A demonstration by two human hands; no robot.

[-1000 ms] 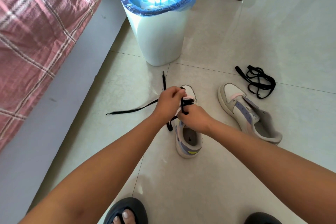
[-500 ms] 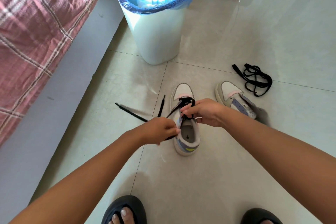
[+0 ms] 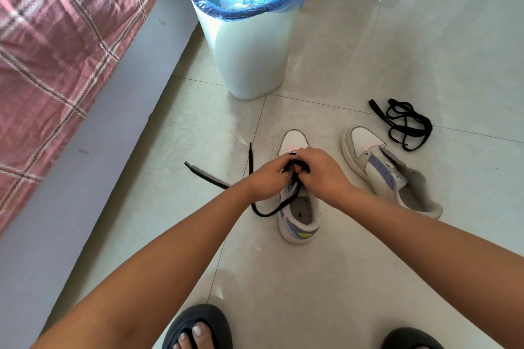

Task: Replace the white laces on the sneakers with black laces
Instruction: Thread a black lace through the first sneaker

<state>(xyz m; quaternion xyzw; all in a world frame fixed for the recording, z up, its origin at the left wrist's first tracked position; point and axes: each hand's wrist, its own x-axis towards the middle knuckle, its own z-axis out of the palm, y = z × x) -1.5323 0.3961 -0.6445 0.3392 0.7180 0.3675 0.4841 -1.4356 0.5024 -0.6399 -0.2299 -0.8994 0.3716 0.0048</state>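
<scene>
Risk as I read it was uneven lacing: both hands were bunched over the eyelets of the near sneaker [image 3: 297, 207], so a skipped hole or a twist in the flat black lace [image 3: 272, 208] could have gone unnoticed until the ends came out mismatched. Left hand [image 3: 269, 183] had its fingers curled round the lace at the tongue, and right hand [image 3: 320, 171] was pinching the same lace just beside it; exactly which eyelet was being fed I couldn't tell, the fingers hid it. Two free ends trailed off left across the floor [image 3: 326, 278], one loop sagging over the shoe's side, so a hard tug could have dragged a tail back through or slid the light shoe along the smooth tile. Near sneaker sat upright, toe pointing away from me, white with lilac and yellow panels, only partly laced in black. Second sneaker [image 3: 380, 170] lay to the right, well apart, unlaced, tongue flopped open. Spare black lace [image 3: 405, 125] sat tangled beyond it, likely to knot further if grabbed carelessly. White bin [image 3: 249, 56] stood behind.
</scene>
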